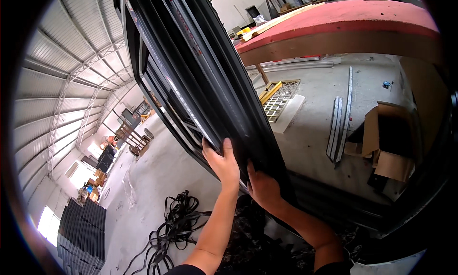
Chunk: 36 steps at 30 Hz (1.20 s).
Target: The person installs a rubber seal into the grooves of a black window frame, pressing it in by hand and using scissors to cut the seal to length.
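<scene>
A large black metal frame (224,79), like a window or door frame with grooved profiles, stands tilted in front of me. My left hand (222,166) grips its near profile, thumb on the grooved face and fingers toward the left edge. Lower and to the right, my right hand (264,189) presses against the same profile with its fingers drawn together. What those fingers hold, if anything, is hidden. A tangle of thin black rubber-like strip (180,217) lies on the floor at my left. One length runs from it behind my left forearm.
A table with a red top (334,22) stands beyond the frame. An open cardboard box (389,136), pale metal profiles (339,127) and a yellow-edged grid panel (279,100) lie on the floor at right. Stacked black profiles (82,234) and a wheeled cart (133,136) stand left.
</scene>
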Each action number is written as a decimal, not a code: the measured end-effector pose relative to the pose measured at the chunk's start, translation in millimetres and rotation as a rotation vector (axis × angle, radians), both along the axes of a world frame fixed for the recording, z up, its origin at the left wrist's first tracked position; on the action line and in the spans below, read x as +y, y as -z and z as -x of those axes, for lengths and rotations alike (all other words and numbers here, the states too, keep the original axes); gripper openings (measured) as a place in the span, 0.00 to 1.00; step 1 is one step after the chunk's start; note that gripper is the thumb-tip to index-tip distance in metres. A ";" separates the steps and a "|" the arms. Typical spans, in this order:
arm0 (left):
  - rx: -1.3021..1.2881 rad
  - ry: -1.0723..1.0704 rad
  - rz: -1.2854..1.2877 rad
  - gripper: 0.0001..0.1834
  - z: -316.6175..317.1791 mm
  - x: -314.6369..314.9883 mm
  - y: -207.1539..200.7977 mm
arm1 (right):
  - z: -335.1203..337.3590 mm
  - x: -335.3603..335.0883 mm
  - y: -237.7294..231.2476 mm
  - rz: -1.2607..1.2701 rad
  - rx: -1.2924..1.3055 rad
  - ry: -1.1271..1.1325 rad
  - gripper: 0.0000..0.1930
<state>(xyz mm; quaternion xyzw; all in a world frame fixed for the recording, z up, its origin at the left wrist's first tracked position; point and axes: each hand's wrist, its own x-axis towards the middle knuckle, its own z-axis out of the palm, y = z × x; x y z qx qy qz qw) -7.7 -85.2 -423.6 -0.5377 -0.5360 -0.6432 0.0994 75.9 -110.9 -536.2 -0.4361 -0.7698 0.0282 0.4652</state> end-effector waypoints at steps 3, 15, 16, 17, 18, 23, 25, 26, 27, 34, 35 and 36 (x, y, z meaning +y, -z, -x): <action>-0.014 -0.029 -0.054 0.34 -2.5 9.1 5.2 | 0.3 1.6 0.0 -0.060 0.027 0.028 0.34; 0.054 -0.122 -0.111 0.33 -13.0 14.8 8.9 | -0.4 2.8 -3.0 -0.035 0.058 0.014 0.34; 0.065 -0.153 -0.113 0.34 -13.8 17.7 8.9 | -0.9 2.5 -4.2 -0.042 0.062 0.020 0.34; 0.080 -0.153 -0.146 0.35 -11.9 20.2 9.2 | -0.8 2.4 -6.0 -0.050 0.067 0.026 0.34; 0.079 -0.154 -0.148 0.35 -11.5 20.8 10.2 | -0.1 2.2 -6.4 -0.055 0.073 0.035 0.34; 0.122 -0.108 -0.119 0.35 -7.0 16.0 15.4 | -2.3 5.4 -3.6 -0.117 0.063 0.076 0.31; 0.111 -0.117 -0.073 0.36 -6.1 11.1 30.5 | -0.9 5.6 -1.0 -0.104 0.041 0.071 0.30; 0.105 -0.122 -0.050 0.36 -5.6 9.4 36.3 | -1.2 5.4 -1.3 -0.105 0.037 0.071 0.30; 0.079 -0.090 -0.016 0.37 -6.7 6.3 36.2 | -2.9 4.0 -2.0 -0.106 0.031 0.067 0.30; 0.047 -0.185 -0.049 0.38 -11.7 16.9 38.3 | -7.2 5.9 -5.4 -0.136 -0.005 0.071 0.30; 0.044 -0.178 -0.054 0.38 -10.8 16.3 38.8 | -6.8 5.1 -5.2 -0.133 -0.004 0.068 0.30; 0.040 -0.168 -0.060 0.38 -9.4 15.9 38.9 | -5.9 4.9 -5.0 -0.131 -0.004 0.068 0.30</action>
